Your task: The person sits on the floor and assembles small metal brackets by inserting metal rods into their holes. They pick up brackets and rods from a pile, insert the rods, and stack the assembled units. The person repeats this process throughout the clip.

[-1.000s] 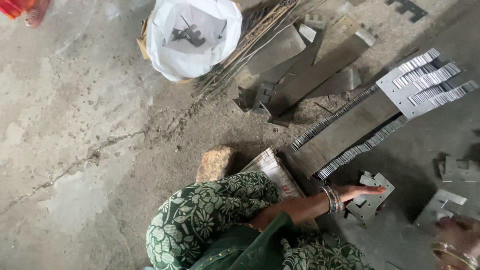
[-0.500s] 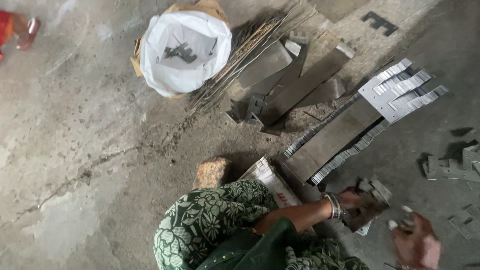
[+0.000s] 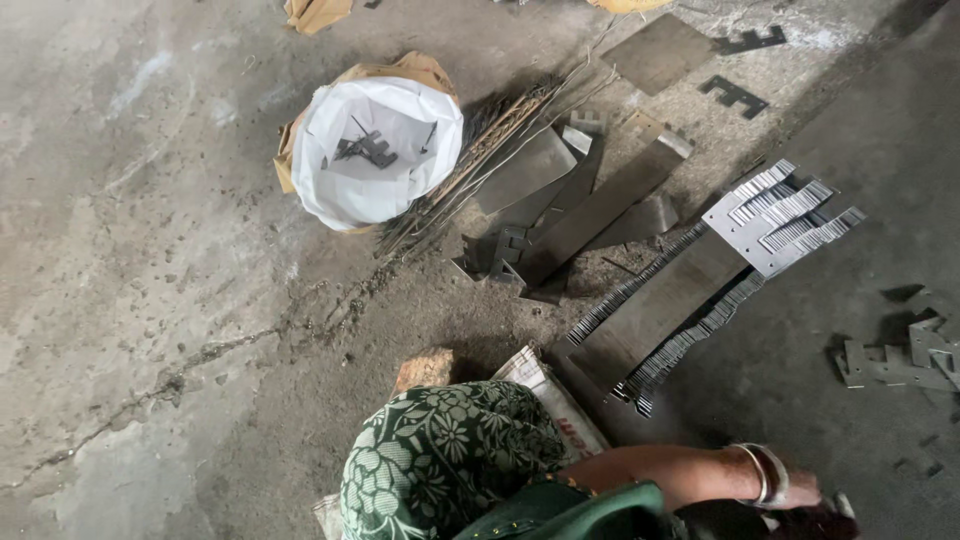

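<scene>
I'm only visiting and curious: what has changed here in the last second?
The left hand, bangles at its wrist, has drawn back to the picture's lower edge. The notched grey metal plate it gripped can no longer be made out, so its hold is unclear. The right hand has left view. The white sack and long grey metal strips lie unchanged.

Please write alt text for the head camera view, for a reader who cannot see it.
A person's left hand, bangles at the wrist, reaches down to dark metal pieces at the bottom edge of a concrete floor. Stacked metal strips lie ahead, and a white-lined sack stands beyond them.
</scene>
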